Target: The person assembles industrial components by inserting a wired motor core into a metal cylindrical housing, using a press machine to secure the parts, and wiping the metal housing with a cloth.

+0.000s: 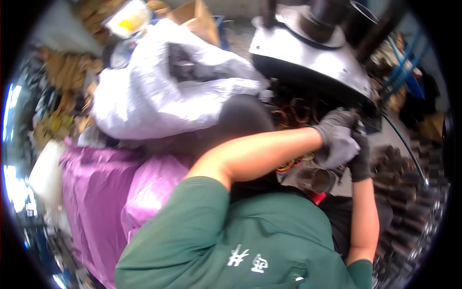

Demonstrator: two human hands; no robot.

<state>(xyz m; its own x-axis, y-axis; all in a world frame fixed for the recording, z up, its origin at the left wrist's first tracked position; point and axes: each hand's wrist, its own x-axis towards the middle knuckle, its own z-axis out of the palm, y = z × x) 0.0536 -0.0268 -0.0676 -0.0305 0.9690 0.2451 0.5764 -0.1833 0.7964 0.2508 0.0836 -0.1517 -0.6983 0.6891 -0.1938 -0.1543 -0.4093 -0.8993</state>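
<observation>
My left hand (338, 123), in a dark grey glove, reaches across to the right side under a silver metal housing (313, 60). Its fingers are closed, close against those of my right hand (359, 156), which comes up from below in a dark glove, also closed. Between the two hangs a limp, light grey cloth-like piece (338, 148); both hands seem to grip it, though blur hides the fingertips. Below them sits a dull metal cylindrical part (321, 180). Red and yellow wires (301, 113) show under the housing.
A large whitish plastic sack (144, 96) stands open at the left, with purple sacks (101, 197) nearer. Behind is a cardboard box (197, 21). Several dark cylindrical parts (404, 192) lie in rows at the right. A thin dark cable (406, 144) runs down beside my right hand.
</observation>
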